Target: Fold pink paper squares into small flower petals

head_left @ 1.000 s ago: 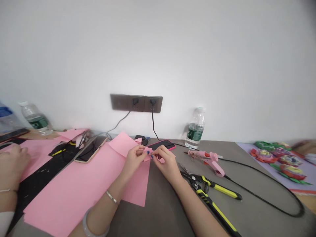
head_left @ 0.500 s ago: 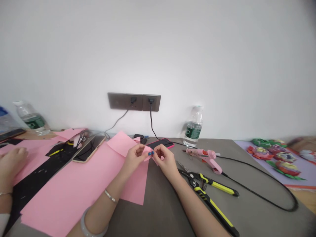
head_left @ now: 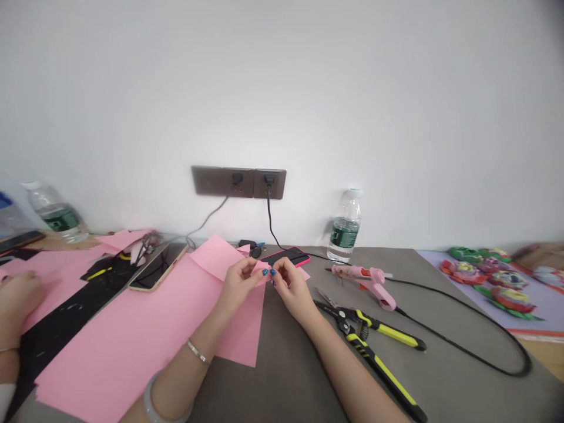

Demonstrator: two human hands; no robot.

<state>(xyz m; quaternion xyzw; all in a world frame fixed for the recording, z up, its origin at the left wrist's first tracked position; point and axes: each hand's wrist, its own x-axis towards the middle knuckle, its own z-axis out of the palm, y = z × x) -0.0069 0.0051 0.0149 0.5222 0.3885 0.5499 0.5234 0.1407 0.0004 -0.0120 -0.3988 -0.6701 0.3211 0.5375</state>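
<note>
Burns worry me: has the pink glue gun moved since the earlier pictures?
No. The glue gun shows no shift against the wall socket panel; only the camera's view moved slightly.

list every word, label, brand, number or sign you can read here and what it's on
No text can be read with certainty.
Right-hand bottle, green label: pale marks, too blurred to read.
Left-hand bottle, green label: also too blurred.
Pliers: any marking is too small to read.
Glue gun: no legible lettering.
</note>
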